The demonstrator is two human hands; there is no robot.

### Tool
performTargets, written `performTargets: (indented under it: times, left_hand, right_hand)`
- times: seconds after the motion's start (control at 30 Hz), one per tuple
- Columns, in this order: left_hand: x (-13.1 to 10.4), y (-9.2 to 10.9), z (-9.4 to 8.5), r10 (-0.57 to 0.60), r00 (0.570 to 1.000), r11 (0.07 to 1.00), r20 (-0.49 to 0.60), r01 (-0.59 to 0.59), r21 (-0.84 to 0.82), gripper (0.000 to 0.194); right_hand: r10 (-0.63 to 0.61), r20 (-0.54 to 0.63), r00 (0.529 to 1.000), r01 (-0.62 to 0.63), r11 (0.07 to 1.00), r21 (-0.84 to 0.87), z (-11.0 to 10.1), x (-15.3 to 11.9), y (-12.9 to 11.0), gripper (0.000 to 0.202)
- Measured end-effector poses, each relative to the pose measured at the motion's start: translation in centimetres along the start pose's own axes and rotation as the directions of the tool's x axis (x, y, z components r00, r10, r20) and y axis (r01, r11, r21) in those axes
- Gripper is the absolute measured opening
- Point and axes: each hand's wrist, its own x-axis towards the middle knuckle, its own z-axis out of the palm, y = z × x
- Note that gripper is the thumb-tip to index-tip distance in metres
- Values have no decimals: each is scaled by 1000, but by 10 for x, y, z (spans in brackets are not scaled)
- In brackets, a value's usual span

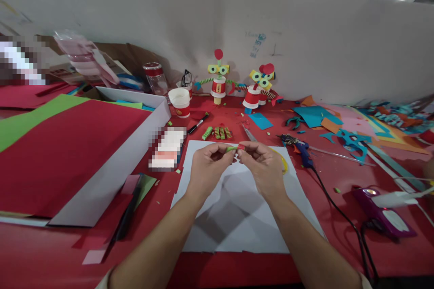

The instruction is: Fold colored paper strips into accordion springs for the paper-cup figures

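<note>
Above the far part of a white paper sheet (233, 216), my left hand (210, 162) pinches a small green paper piece (231, 148). My right hand (261, 162) pinches a small red piece (241, 146) beside it; the two pieces are close together, and whether they are joined is unclear. A yellow ring-shaped item (284, 165) lies partly behind my right hand. Just beyond the sheet are folded green and red paper strips (222, 133) and scissors (249, 133).
Paper cup figures (219, 86) stand at the back wall, near stacked cups (179, 101). A box with red paper (77, 144) fills the left. On the right are a blue glue gun (304, 153), its cable, paper scraps (317, 116) and a purple power socket (383, 212).
</note>
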Motion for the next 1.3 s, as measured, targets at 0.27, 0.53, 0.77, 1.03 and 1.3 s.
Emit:
performTargets:
  times: [0.27,0.53,0.77,1.03,1.3]
  left_hand:
    - [-6,5,2,41,999,989,-17,-38,144,9]
    - [-7,0,1,92,995,963,-36,-80,258,11]
    - [-9,-10,2,310,950,840,-48,-250,481,11]
    - [-10,1,-2,12,999,999,39,-14,50,19]
    - [3,-2,-8,-164,982,960,91,180,-216,16]
  right_hand:
    - [-13,-97,995,10,1000,-22,7,-5,-5,19]
    - [-29,-123,992,22,998,-64,10,-8,-4,17]
    - [-15,-136,991,6,997,-71,13,-9,2,16]
    - [33,-80,996,-25,994,106,4,0,3,20]
    - [39,-11,999,-38,994,101,2,-2,3,21]
